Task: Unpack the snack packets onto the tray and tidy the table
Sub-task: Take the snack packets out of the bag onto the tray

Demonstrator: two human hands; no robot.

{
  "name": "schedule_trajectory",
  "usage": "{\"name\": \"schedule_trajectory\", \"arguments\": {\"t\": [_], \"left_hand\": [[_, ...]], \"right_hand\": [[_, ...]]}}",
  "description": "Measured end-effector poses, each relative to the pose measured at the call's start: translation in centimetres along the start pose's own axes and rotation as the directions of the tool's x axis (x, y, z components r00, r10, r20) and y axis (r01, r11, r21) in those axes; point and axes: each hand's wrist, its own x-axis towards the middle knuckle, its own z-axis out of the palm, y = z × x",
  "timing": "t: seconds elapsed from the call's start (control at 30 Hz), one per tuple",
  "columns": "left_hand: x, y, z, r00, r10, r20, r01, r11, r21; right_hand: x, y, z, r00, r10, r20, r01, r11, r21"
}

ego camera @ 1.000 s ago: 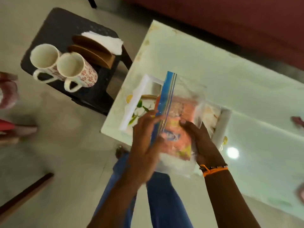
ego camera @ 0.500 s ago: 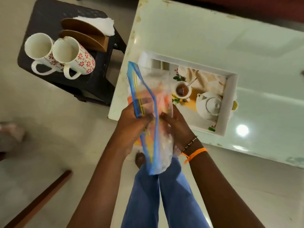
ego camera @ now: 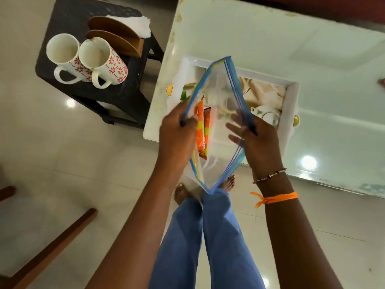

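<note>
Since half a second ago, I see the bag [ego camera: 216,97] mouth pulled wide open. Left hand [ego camera: 177,132] pinches the left edge of the bag, right hand [ego camera: 258,138] pinches the right edge, fingers [ego camera: 233,126] inside the plastic. Orange snack packets [ego camera: 201,130] stand inside, just beside the left fingers, above the tray [ego camera: 291,94] on the desk [ego camera: 250,34].

Two hands, left [ego camera: 177,132] and right [ego camera: 258,140], one clear zip bag [ego camera: 220,97] and one orange snack packet [ego camera: 201,130]. Two floral mugs [ego camera: 83,59], one napkin holder [ego camera: 118,36], one stool [ego camera: 129,88]. One white tray [ego camera: 291,101], one teapot [ego camera: 268,115], one table [ego camera: 270,42].
</note>
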Motion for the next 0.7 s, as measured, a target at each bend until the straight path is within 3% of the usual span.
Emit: {"name": "schedule_trajectory", "arguments": {"t": [0.1, 0.17, 0.23, 0.3, 0.33, 0.4, 0.5, 0.6, 0.7], "left_hand": [[0.4, 1.0, -1.6, 0.992, 0.021, -0.122, -0.029, 0.998, -0.063], [0.4, 1.5, -2.3, 0.989, 0.031, -0.146, -0.041, 0.997, -0.067], [0.2, 1.7, -2.5, 0.989, 0.033, -0.141, -0.039, 0.998, -0.04], [-0.2, 1.6, -2.3, 0.992, 0.026, -0.125, -0.031, 0.999, -0.037], [-0.3, 1.5, -2.1, 0.994, 0.023, -0.111, -0.028, 0.999, -0.044], [-0.5, 1.3, -1.9, 0.996, 0.025, -0.086, -0.029, 0.999, -0.044], [-0.6, 1.1, -1.7, 0.998, 0.044, -0.054, -0.046, 0.998, -0.03], [-0.7, 0.9, -1.6, 0.999, 0.039, -0.027, -0.04, 0.998, -0.043], [-0.7, 0.4, -1.5, 1.0, 0.01, -0.018, -0.011, 0.999, -0.046]], "right_hand": [[-0.7, -1.0, -1.0, 0.993, -0.066, -0.1, 0.057, 0.994, -0.091], [-1.5, -2.1, -1.3, 0.957, -0.236, -0.17, 0.165, 0.921, -0.353], [-2.8, -3.2, -0.9, 0.844, -0.498, -0.2, 0.278, 0.724, -0.631], [-3.9, -4.1, 0.5, 0.744, -0.645, -0.174, 0.393, 0.632, -0.668], [-4.1, -4.3, 1.5, 0.75, -0.651, -0.12, 0.447, 0.632, -0.633], [-3.6, -4.1, 3.6, 0.842, -0.534, 0.076, 0.459, 0.635, -0.621], [-0.4, -2.3, 5.8, 0.929, -0.208, 0.306, 0.37, 0.519, -0.77], [3.5, 0.0, 7.5, 0.928, 0.078, 0.364, 0.303, 0.409, -0.861], [5.2, 1.6, 8.3, 0.932, 0.15, 0.331, 0.233, 0.451, -0.862]]}}
